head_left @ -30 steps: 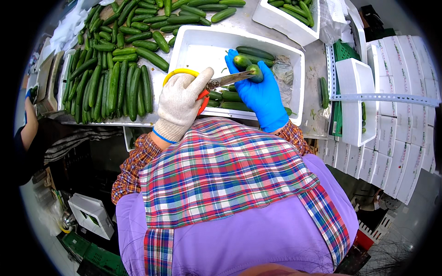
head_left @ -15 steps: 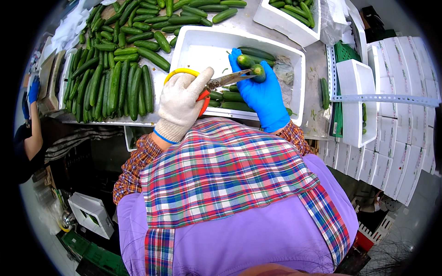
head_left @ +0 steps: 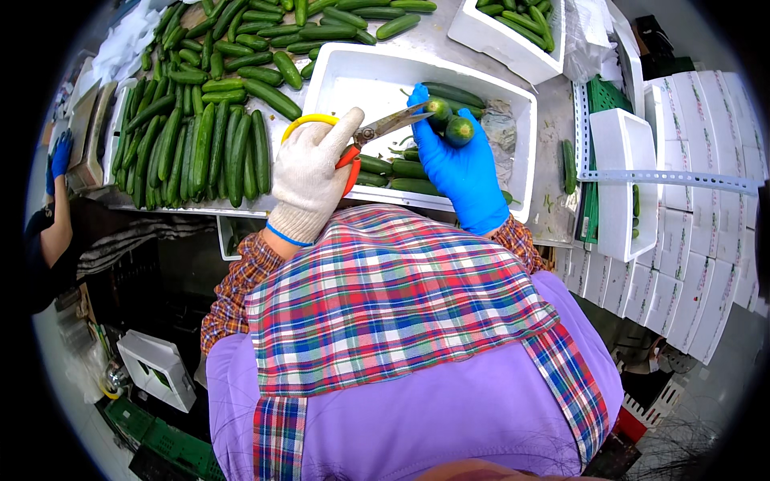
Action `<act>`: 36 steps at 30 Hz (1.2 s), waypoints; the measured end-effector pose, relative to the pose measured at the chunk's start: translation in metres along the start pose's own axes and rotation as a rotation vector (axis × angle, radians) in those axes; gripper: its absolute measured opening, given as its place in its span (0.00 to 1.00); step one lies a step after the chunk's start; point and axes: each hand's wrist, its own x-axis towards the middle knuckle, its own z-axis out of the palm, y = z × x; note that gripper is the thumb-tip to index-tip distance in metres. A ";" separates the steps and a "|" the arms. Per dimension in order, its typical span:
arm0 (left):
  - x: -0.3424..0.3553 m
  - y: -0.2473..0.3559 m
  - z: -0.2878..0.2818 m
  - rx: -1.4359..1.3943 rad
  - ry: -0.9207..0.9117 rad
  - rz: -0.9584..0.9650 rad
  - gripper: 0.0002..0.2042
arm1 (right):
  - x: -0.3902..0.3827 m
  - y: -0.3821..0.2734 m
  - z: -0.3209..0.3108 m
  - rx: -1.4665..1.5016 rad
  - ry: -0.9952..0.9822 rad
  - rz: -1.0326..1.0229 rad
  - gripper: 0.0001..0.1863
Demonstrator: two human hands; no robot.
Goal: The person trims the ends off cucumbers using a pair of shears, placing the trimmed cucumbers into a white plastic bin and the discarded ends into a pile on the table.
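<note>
L hand (head_left: pixel 309 172) clamped on scissors (head_left: pixel 368 135); R hand (head_left: pixel 465 180) clamped round cukes (head_left: pixel 459 131), prob. 2.

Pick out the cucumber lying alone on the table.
The cucumber just right of the middle box, touching no other; the rest are piled, boxed or in the right hand.

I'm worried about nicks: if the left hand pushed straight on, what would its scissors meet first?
Probably the nearer cucumber in the right hand, though blue-gloved fingers look close too; depth is unclear.
</note>
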 end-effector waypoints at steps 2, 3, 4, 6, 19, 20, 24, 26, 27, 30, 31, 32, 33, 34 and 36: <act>-0.001 0.000 0.001 -0.013 -0.034 -0.020 0.29 | -0.001 0.000 0.000 -0.320 0.035 -0.039 0.32; -0.001 0.001 0.001 -0.007 -0.046 -0.023 0.29 | -0.001 0.003 0.003 -0.625 0.078 -0.071 0.32; -0.001 0.001 0.001 -0.002 -0.058 -0.027 0.28 | -0.001 0.012 0.012 -1.219 0.140 -0.150 0.32; -0.002 0.001 0.002 0.005 -0.078 -0.033 0.28 | 0.000 0.016 0.017 -1.497 0.192 -0.208 0.32; -0.011 -0.002 0.007 -0.454 -0.067 -0.352 0.27 | 0.001 0.011 0.017 -0.164 0.131 -0.145 0.33; -0.013 -0.002 0.009 -0.593 -0.039 -0.459 0.27 | 0.001 0.012 0.017 -0.318 0.114 -0.192 0.33; -0.008 -0.003 0.002 -0.881 -0.059 -0.598 0.27 | -0.007 0.013 0.024 -0.785 0.059 -0.222 0.33; -0.007 0.002 -0.002 -0.923 -0.058 -0.581 0.27 | -0.007 0.012 0.026 -0.815 0.022 -0.113 0.35; -0.006 0.004 -0.002 -0.949 -0.061 -0.566 0.27 | -0.007 0.012 0.028 -0.833 0.002 -0.065 0.36; -0.005 0.011 0.000 -1.039 -0.137 -0.593 0.28 | -0.005 0.024 0.036 -0.887 0.024 0.003 0.45; -0.005 0.013 0.000 -1.061 -0.159 -0.600 0.29 | -0.004 0.023 0.034 -0.816 -0.019 0.047 0.45; -0.003 0.014 -0.001 -1.032 -0.204 -0.587 0.29 | -0.003 0.021 0.031 -0.744 -0.062 0.091 0.46; -0.005 0.014 0.001 -1.061 -0.215 -0.591 0.29 | -0.003 0.020 0.029 -0.670 -0.102 0.132 0.47; -0.004 0.014 0.000 -1.066 -0.225 -0.597 0.29 | -0.002 0.020 0.030 -0.752 -0.090 0.116 0.52; -0.004 0.014 0.000 -1.090 -0.209 -0.590 0.29 | 0.001 0.016 0.027 -0.717 -0.135 0.148 0.54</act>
